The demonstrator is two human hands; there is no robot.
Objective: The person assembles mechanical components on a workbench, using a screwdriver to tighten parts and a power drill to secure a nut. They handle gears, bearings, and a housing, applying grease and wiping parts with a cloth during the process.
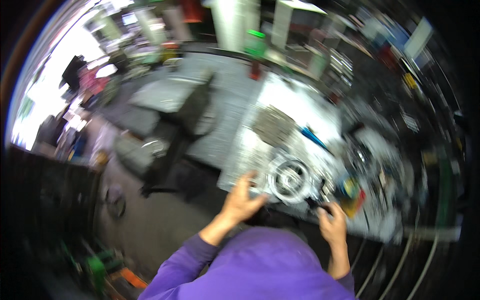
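Observation:
A round silver metal part (290, 179) with concentric rings and an open middle lies near the front edge of the workbench. At its left side is my left hand (240, 202), thumb and fingers spread apart; whether it touches the part is lost in the blur. My right hand (332, 222) is at the bench edge, right of the part. Its fingers curl together beside a small dark piece (313, 203), and what they hold is too smeared to name. Purple sleeves cover both my upper arms.
Beyond the round part lie a brown-grey flat piece (273, 125) and a blue tool (314, 138). A dark bench vise (175, 125) stands to the left. Cluttered metal items, a yellow-and-red object (354, 197) and a green-capped bottle (255, 45) are around the bench.

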